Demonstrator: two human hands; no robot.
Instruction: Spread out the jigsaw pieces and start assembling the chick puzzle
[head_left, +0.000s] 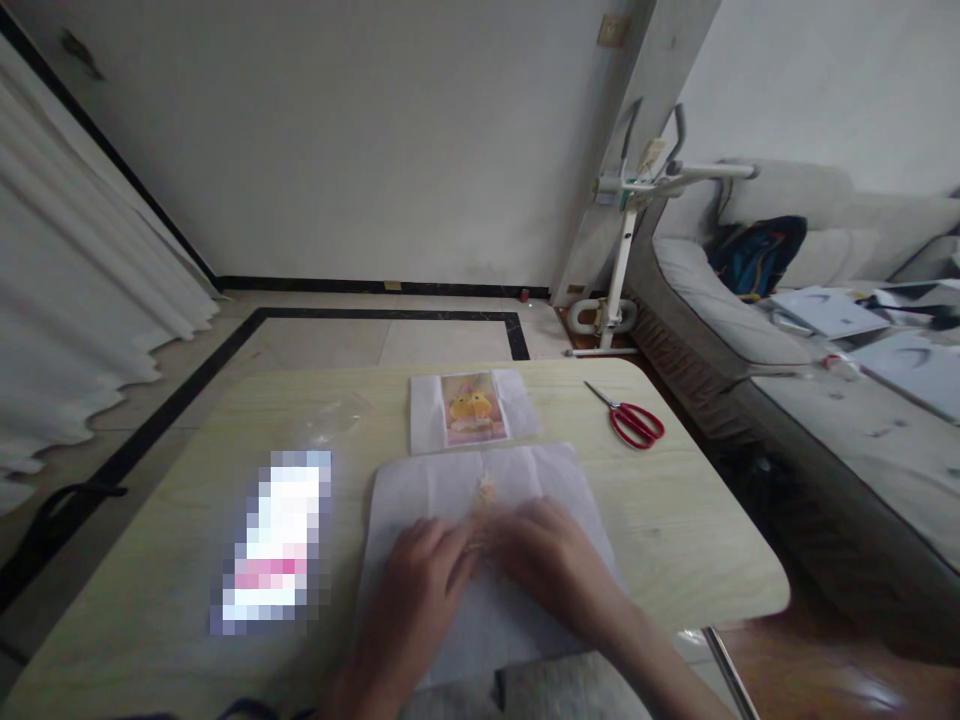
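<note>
Crowding the mid. of the white sheet (491,625), L hand (427,570) & R hand (551,555) are close tog. w/ a small pale piece (486,488) betw. them, too blurred to tell if either's clamped on it. Piece is prob. v. light & maybe fragile, so a soft pinch at its tip, which pokes out toward the sheet's far edge, seems best. Sheet looks thin & creased, so prob. floppy & apt to slide on the table (690,540) unless pressed near its corners.
</note>
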